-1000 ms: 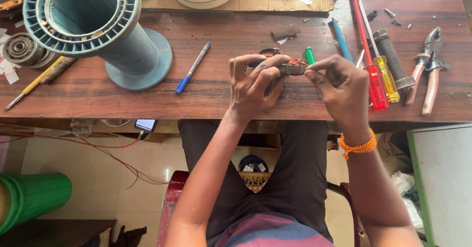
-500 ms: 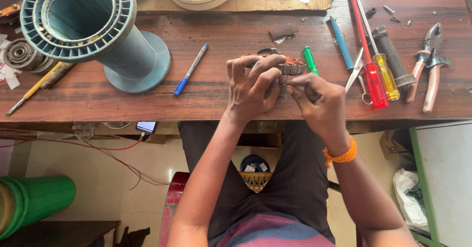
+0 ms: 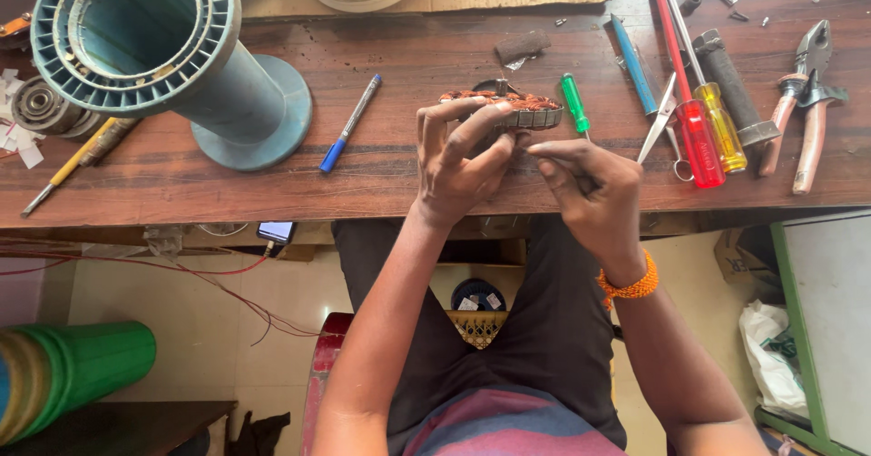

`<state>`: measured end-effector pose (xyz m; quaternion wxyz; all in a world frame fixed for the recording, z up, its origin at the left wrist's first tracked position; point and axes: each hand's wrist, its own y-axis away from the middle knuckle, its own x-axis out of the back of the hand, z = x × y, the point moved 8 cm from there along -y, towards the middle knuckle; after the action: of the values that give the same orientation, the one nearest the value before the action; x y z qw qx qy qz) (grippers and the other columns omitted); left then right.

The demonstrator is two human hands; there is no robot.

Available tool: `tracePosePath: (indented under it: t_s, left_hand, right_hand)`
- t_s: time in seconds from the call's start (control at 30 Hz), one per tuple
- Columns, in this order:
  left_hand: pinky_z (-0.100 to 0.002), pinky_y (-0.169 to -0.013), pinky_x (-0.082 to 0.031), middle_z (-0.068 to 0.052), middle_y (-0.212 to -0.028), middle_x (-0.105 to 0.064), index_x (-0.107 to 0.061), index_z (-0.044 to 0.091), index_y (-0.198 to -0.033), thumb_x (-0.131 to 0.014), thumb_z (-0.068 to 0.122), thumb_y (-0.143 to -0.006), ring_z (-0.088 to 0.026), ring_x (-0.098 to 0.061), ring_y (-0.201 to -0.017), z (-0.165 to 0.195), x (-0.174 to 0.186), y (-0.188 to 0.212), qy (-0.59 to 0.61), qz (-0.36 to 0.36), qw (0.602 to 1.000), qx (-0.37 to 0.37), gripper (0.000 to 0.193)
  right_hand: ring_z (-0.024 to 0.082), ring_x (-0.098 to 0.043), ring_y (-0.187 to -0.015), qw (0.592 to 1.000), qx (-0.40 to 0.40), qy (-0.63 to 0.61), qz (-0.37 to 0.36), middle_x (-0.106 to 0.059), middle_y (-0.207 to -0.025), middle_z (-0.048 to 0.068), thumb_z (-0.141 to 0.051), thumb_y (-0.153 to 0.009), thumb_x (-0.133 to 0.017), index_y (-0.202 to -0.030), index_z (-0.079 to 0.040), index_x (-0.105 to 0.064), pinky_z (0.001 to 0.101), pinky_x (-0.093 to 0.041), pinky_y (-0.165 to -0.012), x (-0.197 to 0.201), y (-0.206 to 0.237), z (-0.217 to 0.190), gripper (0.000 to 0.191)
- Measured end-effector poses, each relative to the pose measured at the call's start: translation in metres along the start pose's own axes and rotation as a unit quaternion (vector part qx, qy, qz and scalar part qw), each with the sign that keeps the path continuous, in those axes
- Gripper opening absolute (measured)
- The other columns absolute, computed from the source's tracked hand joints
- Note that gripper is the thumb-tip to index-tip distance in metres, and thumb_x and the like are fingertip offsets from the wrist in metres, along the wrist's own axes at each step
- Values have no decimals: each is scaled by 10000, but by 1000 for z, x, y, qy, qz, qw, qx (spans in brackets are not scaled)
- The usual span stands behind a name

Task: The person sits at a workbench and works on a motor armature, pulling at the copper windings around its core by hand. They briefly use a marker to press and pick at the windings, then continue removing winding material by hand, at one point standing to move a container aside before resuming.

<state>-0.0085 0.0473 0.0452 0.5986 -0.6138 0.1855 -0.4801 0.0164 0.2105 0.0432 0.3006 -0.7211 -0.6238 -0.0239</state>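
Left hand grips a copper-wound stator near the desk's front edge — right hand pinches at its rim, fingers pressed together; green screwdriver just beside.

Open tabletop left of left hand, screwdrivers and scissors crowding right hand

A small round motor stator with copper-coloured windings and a grey metal core is held edge-on above the wooden workbench's near edge, slightly tilted.
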Motion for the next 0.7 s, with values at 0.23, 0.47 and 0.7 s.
tracePosePath:
  t_s: [0.23, 0.47, 0.7]
  left_hand:
    - [-400, -992, -443, 65, -1356, -537, -671, 140, -862, -859, 129, -889, -207, -561, -1214, 0, -1, -2, 3, -4, 1000, 4, 190]
    - [-426, -1024, -478, -43, -1391, -516, -592, 78, -796, -798, 63, -862, -260, -562, -1221, -15, -4, 4, 75, 10, 995, 67, 216]
    - [-434, -1053, -471, -81, -1386, -451, -665, 90, -918, -851, 172, -862, -266, -518, -1241, -16, 0, 8, 100, 24, 992, 76, 211]
  right_hand:
    - [4, -368, -606, 999, -46, 9, -22, -508, -668, -32, -34, -983, -735, -1085, -28, -725, 234, -300, -532, 4, 2, 8, 103]
    - [82, -569, -691, 995, 75, 63, -35, -675, -828, 47, -41, -953, -793, -994, -11, -714, 265, -435, -620, 8, -10, -24, 93]
    - [123, -625, -715, 993, 75, 66, -67, -699, -849, 90, -31, -949, -777, -1019, 6, -721, 282, -479, -652, -2, -39, -44, 96]
